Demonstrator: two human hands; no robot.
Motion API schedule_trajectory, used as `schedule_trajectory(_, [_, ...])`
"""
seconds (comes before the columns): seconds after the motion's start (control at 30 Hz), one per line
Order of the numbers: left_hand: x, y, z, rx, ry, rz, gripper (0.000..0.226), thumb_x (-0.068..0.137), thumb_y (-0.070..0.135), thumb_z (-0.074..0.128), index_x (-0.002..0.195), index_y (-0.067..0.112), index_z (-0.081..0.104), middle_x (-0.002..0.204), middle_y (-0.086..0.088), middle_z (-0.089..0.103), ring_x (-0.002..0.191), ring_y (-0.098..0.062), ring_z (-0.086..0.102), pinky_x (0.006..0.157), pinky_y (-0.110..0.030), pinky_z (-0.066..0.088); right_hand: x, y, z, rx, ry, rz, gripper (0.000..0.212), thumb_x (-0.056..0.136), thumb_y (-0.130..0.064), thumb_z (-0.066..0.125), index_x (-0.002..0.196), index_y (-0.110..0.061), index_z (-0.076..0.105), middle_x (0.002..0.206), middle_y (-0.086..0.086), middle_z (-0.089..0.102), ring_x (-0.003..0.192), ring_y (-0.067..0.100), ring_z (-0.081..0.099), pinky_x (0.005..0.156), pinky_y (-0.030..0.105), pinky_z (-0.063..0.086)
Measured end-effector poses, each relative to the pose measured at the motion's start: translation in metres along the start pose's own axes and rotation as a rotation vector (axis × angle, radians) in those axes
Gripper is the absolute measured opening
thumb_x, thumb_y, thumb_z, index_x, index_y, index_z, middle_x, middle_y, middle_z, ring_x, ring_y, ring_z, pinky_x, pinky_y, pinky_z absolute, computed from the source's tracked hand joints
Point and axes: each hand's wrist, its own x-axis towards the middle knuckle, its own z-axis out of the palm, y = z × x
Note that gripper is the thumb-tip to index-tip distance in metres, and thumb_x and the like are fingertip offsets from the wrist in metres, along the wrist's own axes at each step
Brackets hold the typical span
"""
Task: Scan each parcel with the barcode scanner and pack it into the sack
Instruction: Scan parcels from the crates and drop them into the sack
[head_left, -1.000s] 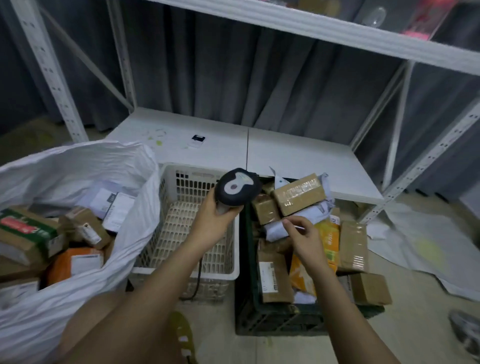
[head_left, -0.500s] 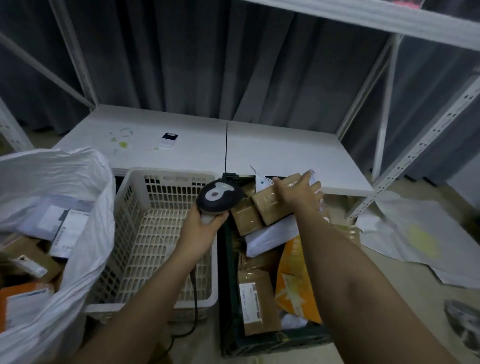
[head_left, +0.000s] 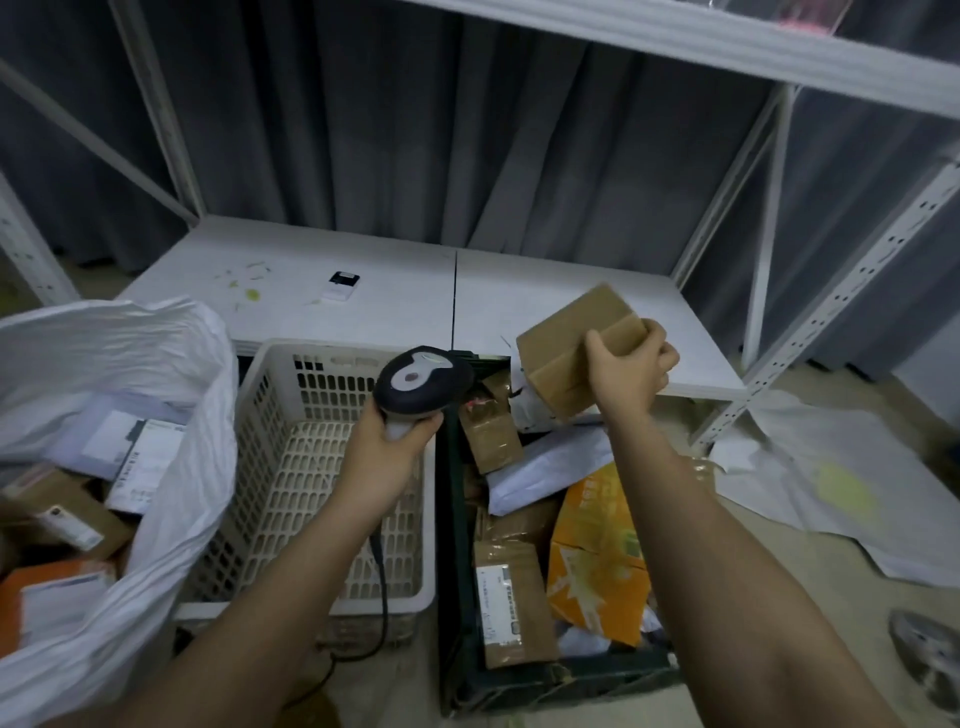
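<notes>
Your right hand (head_left: 631, 371) has its grip curled round a brown parcel (head_left: 569, 345), held tilted above the dark crate (head_left: 452, 519). Your left hand (head_left: 387, 447) grips the barcode scanner (head_left: 421, 382) just beside it; the sack (head_left: 171, 395) lies open at left.

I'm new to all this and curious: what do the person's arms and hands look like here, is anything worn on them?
Both arms are bare from the bottom edge of the picture up to the fingers: no sleeves show. The left hand and the right hand have no gloves, and no watch, ring or wristband can be seen. The picture is slightly blurred, so small details cannot be ruled out.
</notes>
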Motion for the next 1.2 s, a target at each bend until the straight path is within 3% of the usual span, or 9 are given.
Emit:
schedule_trajectory(0.1, [-0.012,0.016,-0.018,0.018,0.042,0.030,0.049,0.088,0.018,0.067,0.134,0.019,0.048,0.119,0.008,0.057,0.104,-0.005,0.052,0.073,-0.004,0.037,-0.040,-0.014,-0.001,0.136,-0.094,-0.135,0.059,0.082,-0.040,0.066,0.133,-0.030,0.037,0.141,0.000,0.027,0.120,0.022,0.041,0.094,0.038,0.041])
schedule_trajectory(0.33, [-0.036,0.030,-0.093,0.013,0.215,0.067,0.056,0.088,0.015,0.067,0.139,0.017,0.044,0.128,0.009,0.052,0.118,-0.007,0.048,0.096,-0.021,0.037,-0.160,-0.005,0.046,0.071,-0.493,-0.263,0.063,0.081,-0.034,0.073,0.134,-0.029,0.039,0.132,-0.002,0.028,0.112,0.013,0.039,0.096,0.033,0.041])
schedule_trajectory(0.43, [-0.049,0.017,-0.122,0.025,0.247,0.037,0.060,0.088,0.019,0.067,0.142,0.016,0.041,0.136,0.003,0.052,0.124,-0.013,0.048,0.099,-0.025,0.037,-0.203,0.014,0.067,0.042,-0.634,-0.266,0.072,0.079,-0.035,0.075,0.137,-0.032,0.034,0.139,-0.004,0.022,0.122,0.019,0.037,0.103,0.043,0.042])
schedule_trajectory(0.53, [-0.062,0.000,-0.135,-0.001,0.276,0.010,0.059,0.088,0.016,0.067,0.140,0.017,0.041,0.131,0.006,0.051,0.121,-0.010,0.047,0.098,-0.023,0.037,-0.230,0.035,0.079,0.002,-0.713,-0.225,0.089,0.077,-0.035,0.078,0.146,-0.034,0.021,0.145,-0.008,0.014,0.132,0.024,0.032,0.107,0.041,0.039])
schedule_trajectory(0.7, [-0.072,-0.035,-0.125,-0.030,0.319,-0.105,0.056,0.088,0.015,0.067,0.139,0.016,0.043,0.126,0.005,0.051,0.117,-0.010,0.047,0.096,-0.025,0.038,-0.262,0.068,0.077,-0.061,-0.688,-0.332,0.113,0.072,-0.029,0.082,0.153,-0.036,0.004,0.151,-0.008,0.006,0.140,0.024,0.023,0.109,0.038,0.036])
schedule_trajectory(0.87, [-0.077,-0.067,-0.114,-0.046,0.314,-0.257,0.062,0.086,0.023,0.070,0.141,0.018,0.041,0.140,-0.004,0.050,0.128,-0.023,0.048,0.110,-0.044,0.038,-0.268,0.088,0.072,-0.103,-0.718,-0.280,0.119,0.072,-0.030,0.083,0.152,-0.035,-0.005,0.155,0.003,0.011,0.142,0.025,0.024,0.107,0.036,0.034])
schedule_trajectory(1.03, [-0.076,-0.068,-0.114,-0.054,0.288,-0.258,0.063,0.086,0.023,0.071,0.141,0.019,0.041,0.140,-0.001,0.050,0.128,-0.018,0.047,0.111,-0.040,0.035,-0.271,0.086,0.077,-0.149,-0.608,-0.514,0.111,0.070,-0.020,0.081,0.154,-0.028,0.009,0.152,0.001,0.022,0.139,0.026,0.031,0.107,0.044,0.040])
schedule_trajectory(1.13, [-0.074,-0.071,-0.120,-0.033,0.269,-0.260,0.065,0.086,0.024,0.071,0.142,0.018,0.040,0.142,-0.001,0.048,0.129,-0.018,0.045,0.112,-0.037,0.035,-0.269,0.099,0.078,-0.350,-0.503,-0.812,0.115,0.064,-0.007,0.077,0.153,-0.017,0.006,0.151,0.010,0.029,0.135,0.032,0.035,0.107,0.049,0.038])
schedule_trajectory(1.2, [-0.073,-0.076,-0.122,-0.006,0.244,-0.273,0.068,0.085,0.028,0.072,0.143,0.018,0.040,0.142,-0.001,0.048,0.130,-0.019,0.045,0.112,-0.039,0.035,-0.272,0.111,0.079,-0.464,-0.546,-0.939,0.120,0.060,-0.006,0.075,0.154,-0.015,0.001,0.150,0.013,0.036,0.133,0.033,0.038,0.110,0.052,0.032])
